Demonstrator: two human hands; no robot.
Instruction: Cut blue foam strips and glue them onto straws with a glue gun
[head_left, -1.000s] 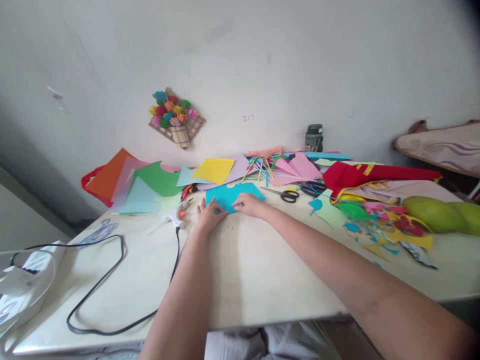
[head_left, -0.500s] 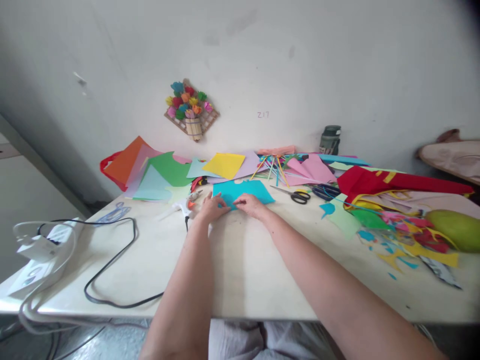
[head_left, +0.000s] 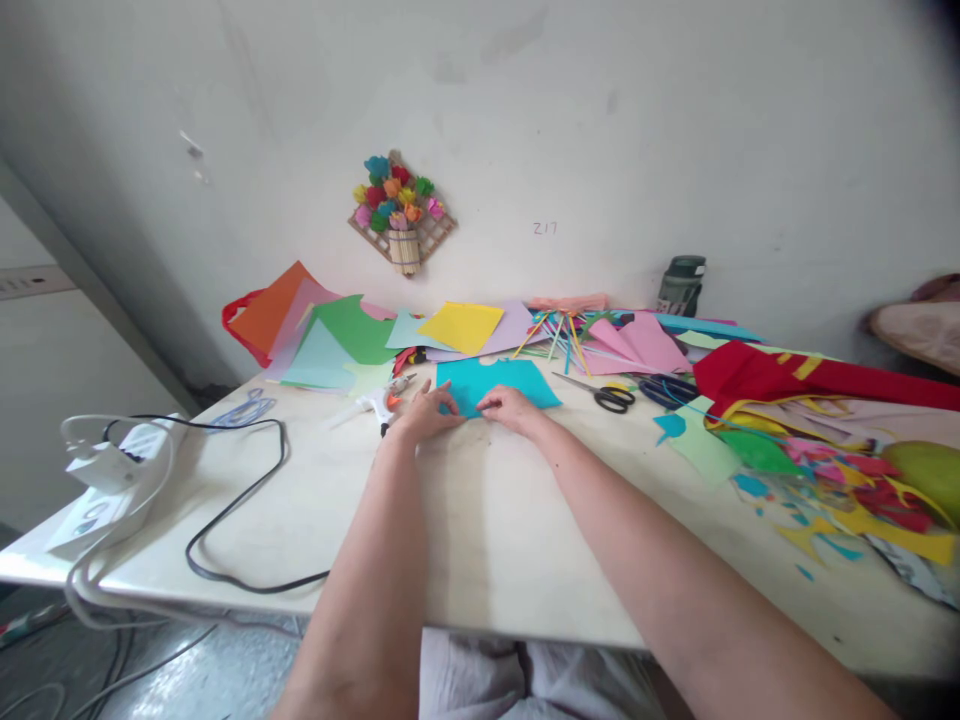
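A sheet of bright blue paper [head_left: 499, 376] with a small notch in its far edge lies flat on the table in front of me. At its near left corner, my left hand [head_left: 429, 414] bends over the edge, thumb and fingers closed on the paper. A short way to the right, my right hand [head_left: 511, 408] pinches the same near edge between thumb and curled fingers. The fingertips of both hands partly hide that edge. Just left of my left hand lies a white glue gun [head_left: 375, 402] with an orange trigger.
Black-handled scissors [head_left: 613, 398] lie right of the paper. Coloured sheets [head_left: 459, 328] and sticks [head_left: 564, 335] line the back. Paper scraps [head_left: 814, 515] and red cloth [head_left: 750, 375] cover the right. A power strip [head_left: 124, 490] and black cable [head_left: 281, 440] occupy the left.
The camera view has turned slightly left, so the scene sits further right. Both hands stay at the paper's near edge, with hardly any shift of the fingers.
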